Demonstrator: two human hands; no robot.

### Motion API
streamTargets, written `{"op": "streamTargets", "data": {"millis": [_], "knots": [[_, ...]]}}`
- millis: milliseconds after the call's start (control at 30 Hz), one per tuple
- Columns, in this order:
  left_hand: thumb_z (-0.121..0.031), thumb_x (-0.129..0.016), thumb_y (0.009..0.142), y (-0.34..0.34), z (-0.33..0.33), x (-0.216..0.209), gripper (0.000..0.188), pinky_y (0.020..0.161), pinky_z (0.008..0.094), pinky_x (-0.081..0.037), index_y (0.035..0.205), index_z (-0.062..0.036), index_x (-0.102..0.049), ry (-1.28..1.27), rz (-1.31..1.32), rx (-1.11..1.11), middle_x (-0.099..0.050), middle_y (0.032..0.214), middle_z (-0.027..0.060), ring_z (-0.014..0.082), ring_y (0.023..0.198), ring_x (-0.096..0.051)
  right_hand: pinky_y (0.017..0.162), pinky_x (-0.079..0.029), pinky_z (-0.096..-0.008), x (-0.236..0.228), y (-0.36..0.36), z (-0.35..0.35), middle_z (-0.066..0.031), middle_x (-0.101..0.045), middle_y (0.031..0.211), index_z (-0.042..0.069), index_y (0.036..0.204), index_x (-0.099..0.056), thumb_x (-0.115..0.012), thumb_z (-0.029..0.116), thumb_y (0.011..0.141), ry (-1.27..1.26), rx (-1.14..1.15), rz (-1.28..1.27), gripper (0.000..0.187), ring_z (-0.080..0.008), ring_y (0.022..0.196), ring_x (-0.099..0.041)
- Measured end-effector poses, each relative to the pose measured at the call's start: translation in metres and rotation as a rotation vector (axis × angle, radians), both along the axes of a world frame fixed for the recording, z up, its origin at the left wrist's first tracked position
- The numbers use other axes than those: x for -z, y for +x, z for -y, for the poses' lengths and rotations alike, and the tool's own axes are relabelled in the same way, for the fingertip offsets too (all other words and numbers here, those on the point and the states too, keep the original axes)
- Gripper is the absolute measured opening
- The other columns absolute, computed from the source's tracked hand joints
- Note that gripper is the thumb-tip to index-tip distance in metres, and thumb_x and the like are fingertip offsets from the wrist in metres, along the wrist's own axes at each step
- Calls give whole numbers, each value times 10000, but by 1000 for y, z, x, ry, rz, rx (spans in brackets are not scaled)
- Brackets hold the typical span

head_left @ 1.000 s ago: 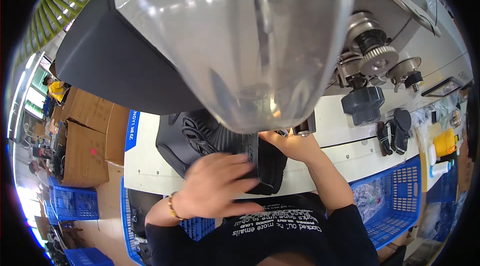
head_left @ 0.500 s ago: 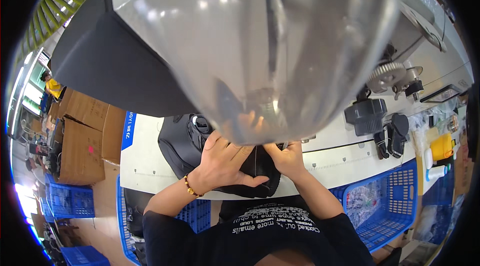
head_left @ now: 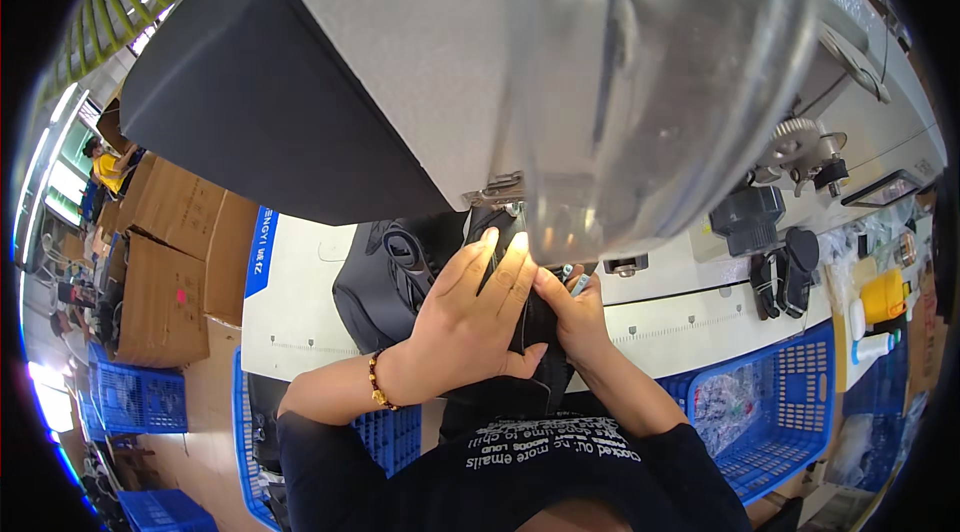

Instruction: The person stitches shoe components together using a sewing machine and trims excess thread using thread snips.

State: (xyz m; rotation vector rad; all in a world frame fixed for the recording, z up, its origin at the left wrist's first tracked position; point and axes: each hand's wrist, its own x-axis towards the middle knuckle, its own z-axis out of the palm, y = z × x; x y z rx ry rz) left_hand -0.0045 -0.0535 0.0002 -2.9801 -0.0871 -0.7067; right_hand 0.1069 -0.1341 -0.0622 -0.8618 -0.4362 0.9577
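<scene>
Black fabric piece (head_left: 375,282), apparently part of a bag, lies bunched on the white bed of a sewing machine (head_left: 400,62). My left hand (head_left: 475,312) rests flat on it with fingers stretched out, fingertips close to the metal presser foot (head_left: 497,190). My right hand (head_left: 577,317) closes on the fabric's right edge, thumb on top. Two small pale-blue tips (head_left: 578,279) show by its fingers; I cannot make out what they belong to. A clear shield (head_left: 660,102) hides part of the area above the right hand.
A blue basket (head_left: 805,402) with clear plastic bags stands at the right, another blue basket (head_left: 243,432) at the left. Cardboard boxes (head_left: 160,302) are stacked at far left. A black knob (head_left: 750,217) and a yellow container (head_left: 883,294) sit at the right.
The view has shifted, bringing the presser foot into sight left of the shield. My left hand has moved up along the fabric, with its fingers straighter. The fabric has shifted under both hands.
</scene>
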Motion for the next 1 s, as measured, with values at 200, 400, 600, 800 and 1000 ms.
{"op": "streamTargets", "data": {"millis": [200, 400, 600, 800, 1000], "knots": [[-419, -600, 595, 2, 2, -1, 650, 927, 408, -343, 993, 91, -531, -9, -16, -25, -513, 1048, 233, 365, 1021, -483, 676, -455, -209, 1, 4, -2, -34, -586, 834, -5, 899, -557, -582, 45, 776, 25, -10, 18, 135, -79, 745, -556], [-375, -606, 591, 4, 3, -5, 608, 931, 404, -338, 991, 78, -536, -26, -32, -30, -518, 1028, 226, 369, 1018, -481, 698, -455, -219, 1, 6, -3, -55, -578, 877, -6, 923, -543, -591, 45, 762, 7, 9, 29, 176, -104, 776, -559], [-364, -616, 573, 7, 1, -5, 592, 929, 405, -341, 978, 62, -543, -41, -9, -30, -525, 997, 214, 363, 1027, -477, 717, -451, -225, -3, 7, -4, -64, -582, 902, -10, 949, -541, -570, 26, 765, 66, -5, 29, 190, -112, 810, -559], [-349, -606, 586, 4, -9, -10, 589, 920, 414, -351, 984, 78, -533, -69, -59, 35, -517, 1028, 216, 360, 1028, -479, 697, -446, -221, 2, 1, -6, -59, -577, 879, -25, 930, -538, -570, 36, 768, -14, 61, 92, 176, -95, 778, -548], [-349, -585, 619, 2, -13, -8, 570, 923, 413, -348, 988, 81, -527, -25, -81, 41, -510, 1035, 215, 357, 1033, -478, 651, -447, -220, 1, -3, -11, -60, -570, 848, -29, 942, -510, -578, 49, 769, 13, 99, 76, 202, -98, 746, -542]]}}
